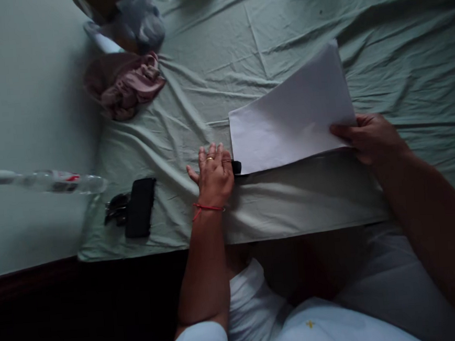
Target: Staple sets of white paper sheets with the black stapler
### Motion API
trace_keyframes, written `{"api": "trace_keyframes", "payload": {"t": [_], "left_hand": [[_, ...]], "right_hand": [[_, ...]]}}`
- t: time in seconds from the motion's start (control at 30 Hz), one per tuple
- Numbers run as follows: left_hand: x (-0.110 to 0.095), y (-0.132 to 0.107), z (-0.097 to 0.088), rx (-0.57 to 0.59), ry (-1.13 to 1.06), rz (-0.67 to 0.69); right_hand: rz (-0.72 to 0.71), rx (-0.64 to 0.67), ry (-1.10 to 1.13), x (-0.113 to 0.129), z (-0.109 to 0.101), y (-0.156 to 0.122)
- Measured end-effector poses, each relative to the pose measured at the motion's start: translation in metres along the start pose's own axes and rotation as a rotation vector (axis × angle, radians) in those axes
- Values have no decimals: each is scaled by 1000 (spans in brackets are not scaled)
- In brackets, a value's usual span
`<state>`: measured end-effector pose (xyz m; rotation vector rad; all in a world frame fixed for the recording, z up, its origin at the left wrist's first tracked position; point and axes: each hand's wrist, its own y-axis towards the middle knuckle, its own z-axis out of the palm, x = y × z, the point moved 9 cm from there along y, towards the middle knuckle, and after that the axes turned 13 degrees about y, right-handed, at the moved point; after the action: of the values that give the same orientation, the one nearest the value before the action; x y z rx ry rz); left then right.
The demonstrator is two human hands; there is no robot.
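Observation:
My right hand [374, 137] pinches the right edge of a stack of white paper sheets [286, 116], thumb on top. That side of the sheets is raised and curves down to the left. At their lower left corner is a small black object [236, 167], mostly covered by my left hand [215, 174], so its kind is not clear. The left hand lies palm down over it, fingers stretched out and thumb apart. A ring and a red wrist string are on this hand.
A pale green cloth [220, 81] with wrinkles covers the surface. To the left are a black phone-like slab [140, 208], dark glasses [117, 209] and a clear plastic bottle [61, 181]. Crumpled pink cloth [130, 89] and a plastic bag [143, 22] sit near the wall.

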<state>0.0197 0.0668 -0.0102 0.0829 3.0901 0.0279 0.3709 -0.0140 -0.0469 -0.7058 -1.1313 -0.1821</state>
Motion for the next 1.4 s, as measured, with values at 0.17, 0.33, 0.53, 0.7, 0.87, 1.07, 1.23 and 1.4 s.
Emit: {"api": "trace_keyframes", "payload": {"t": [0.17,0.33,0.53,0.7,0.87,1.07,1.23,1.4], "left_hand": [[-2,-2,1,26,42,8],[-5,-5,-1,44,61,28],[-12,-10,-6,6,66,59],[-13,-11,-6,1,32,45],[-7,-7,-10,-66,-24,-37],[-9,-16,-16,-111,-99,-33],[-16,-21,-12,-73,-20,26],[12,-3,-10,-82,-24,-47]], "right_hand": [[5,10,-5,0,1,-1],[0,17,-3,0,0,1],[-4,47,-12,2,7,-2],[-38,67,-13,2,8,-2],[-55,68,-25,4,8,-4],[-78,68,-40,9,11,-8],[-120,68,-45,9,5,-2],[-144,70,-41,9,-1,2]]}}
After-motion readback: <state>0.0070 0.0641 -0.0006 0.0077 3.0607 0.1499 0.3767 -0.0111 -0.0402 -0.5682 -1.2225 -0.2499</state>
